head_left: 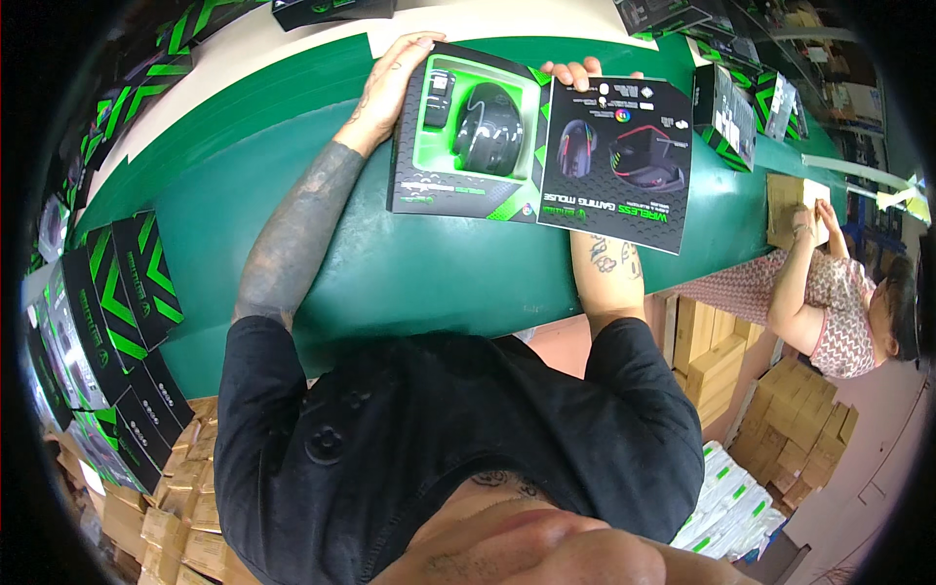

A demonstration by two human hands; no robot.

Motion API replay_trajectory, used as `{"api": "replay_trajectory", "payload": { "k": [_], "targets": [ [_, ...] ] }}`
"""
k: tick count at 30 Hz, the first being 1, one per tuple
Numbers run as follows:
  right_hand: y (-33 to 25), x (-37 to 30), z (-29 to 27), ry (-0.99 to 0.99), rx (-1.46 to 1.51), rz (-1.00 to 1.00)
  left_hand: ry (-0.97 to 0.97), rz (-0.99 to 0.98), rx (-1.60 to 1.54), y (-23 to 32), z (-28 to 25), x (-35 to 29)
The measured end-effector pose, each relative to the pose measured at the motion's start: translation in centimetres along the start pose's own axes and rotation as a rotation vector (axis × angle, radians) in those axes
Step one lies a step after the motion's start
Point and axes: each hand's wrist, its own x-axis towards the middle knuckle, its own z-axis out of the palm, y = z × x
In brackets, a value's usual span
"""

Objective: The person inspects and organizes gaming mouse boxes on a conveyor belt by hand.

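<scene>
In front of me, over the green table (390,278), a black and green computer mouse box (458,200) is held up with its cover flap (614,185) folded out to the right. Through its front I see a black mouse (492,129) in a bright green tray, with a small dark item (439,97) beside it. My left hand (390,88) grips the box along its upper left side, the fingertips at the top corner. Behind the flap is my right hand (575,75), its fingers curled over the top edge; the rest of that hand is hidden.
Similar boxes stand stacked at the left (122,292), and more boxes (723,117) sit on the table's right side. Further right, a co-worker (829,302) handles a cardboard box (783,210). Brown cartons (795,419) and white-green packs (726,497) are stacked lower right.
</scene>
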Motion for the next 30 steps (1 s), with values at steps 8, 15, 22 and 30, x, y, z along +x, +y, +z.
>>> {"api": "replay_trajectory", "payload": {
  "k": [8,15,22,30],
  "targets": [
    [2.1,0.4,3.9,0.202,-1.326,0.048,-0.031,-0.156,-0.222,0.5,-1.4,-0.3],
    [2.5,0.4,2.9,0.291,-1.627,0.002,-0.024,0.074,0.409,2.5,-2.5,0.9],
    [-5.8,8.5,1.6,0.437,-2.418,-0.756,0.778,0.633,-0.052,7.3,-8.6,2.2],
    [-13.4,13.6,-1.9,0.864,-2.383,-0.103,0.802,0.874,0.777,3.2,-7.3,1.8]
  ]
}}
